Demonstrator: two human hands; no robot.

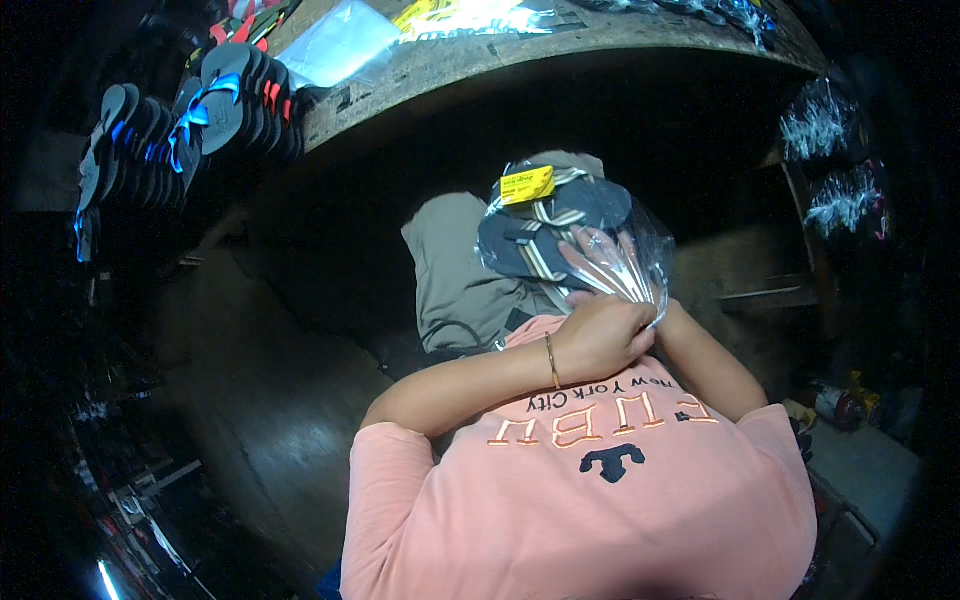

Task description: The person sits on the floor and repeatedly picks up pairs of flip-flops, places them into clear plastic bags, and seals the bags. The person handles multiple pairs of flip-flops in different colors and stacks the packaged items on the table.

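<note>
In the head view, a clear plastic bag is over the person's lap, by the grey trousers. Inside are dark flip-flops with striped straps and a yellow label. The left hand is closed tight on the bunched end of the bag. The right hand is close by; its fingers show through the plastic, but I cannot tell how firmly it holds. A wooden table is in front.
</note>
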